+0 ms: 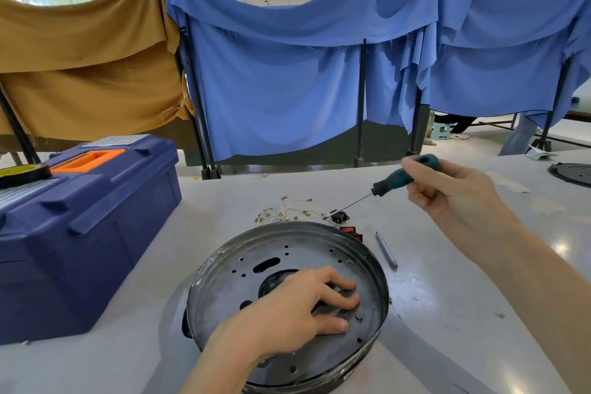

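A workshop: toolbox [86,227], cloth-draped partitions [287,73], worktable [447,281].

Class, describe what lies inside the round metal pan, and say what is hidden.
A flat perforated plate with a slot and a dark central opening. The left hand rests on it, covering part of the opening.

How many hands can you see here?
2. The left hand rests on the round metal pan at the bottom middle. The right hand is raised on the right, holding a green-handled screwdriver. No other hands show.
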### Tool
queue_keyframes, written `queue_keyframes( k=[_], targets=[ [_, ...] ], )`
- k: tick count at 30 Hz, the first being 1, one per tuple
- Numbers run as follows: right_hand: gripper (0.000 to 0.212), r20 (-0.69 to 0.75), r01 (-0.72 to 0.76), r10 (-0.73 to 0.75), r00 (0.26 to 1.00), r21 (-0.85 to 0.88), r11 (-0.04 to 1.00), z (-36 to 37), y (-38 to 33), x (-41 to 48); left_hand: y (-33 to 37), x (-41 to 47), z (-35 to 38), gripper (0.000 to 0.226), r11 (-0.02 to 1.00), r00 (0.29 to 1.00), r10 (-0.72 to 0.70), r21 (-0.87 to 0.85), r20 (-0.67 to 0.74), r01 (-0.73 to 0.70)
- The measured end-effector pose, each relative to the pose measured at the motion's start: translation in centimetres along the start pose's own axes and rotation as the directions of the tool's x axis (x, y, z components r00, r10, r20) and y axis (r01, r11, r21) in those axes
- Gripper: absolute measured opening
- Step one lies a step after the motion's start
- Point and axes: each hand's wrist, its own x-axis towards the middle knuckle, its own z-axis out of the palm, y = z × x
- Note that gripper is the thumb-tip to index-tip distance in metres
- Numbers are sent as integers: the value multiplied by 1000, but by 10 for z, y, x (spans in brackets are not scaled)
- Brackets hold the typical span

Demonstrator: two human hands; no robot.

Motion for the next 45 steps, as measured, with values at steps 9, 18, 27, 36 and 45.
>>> queue_keyframes(
  k=[9, 18, 27, 36, 45],
  targets=[
    [24, 139, -85, 55, 989, 221, 971, 6, 28, -21, 1, -2, 3, 38, 1000, 999, 25, -18, -30, -26],
    [27, 281, -140, 80, 956, 199, 970, 17, 38, -33, 2, -4, 5, 47, 999, 997, 49, 14, -55, -48],
    [26, 287, -139, 76, 955, 203, 969, 17, 40, -34, 3, -4, 4, 46, 999, 997, 52, 19, -53, -51],
    [24, 408, -57, 4, 913, 117, 991, 20, 33, -40, 6, -5, 1, 48, 1000, 999, 25, 12, -39, -24],
    [29, 527, 135, -79, 846, -69, 988, 30, 12, -48, 15, 1, -15, 48, 1000, 999, -9, 8, 43, 9]
  ],
)
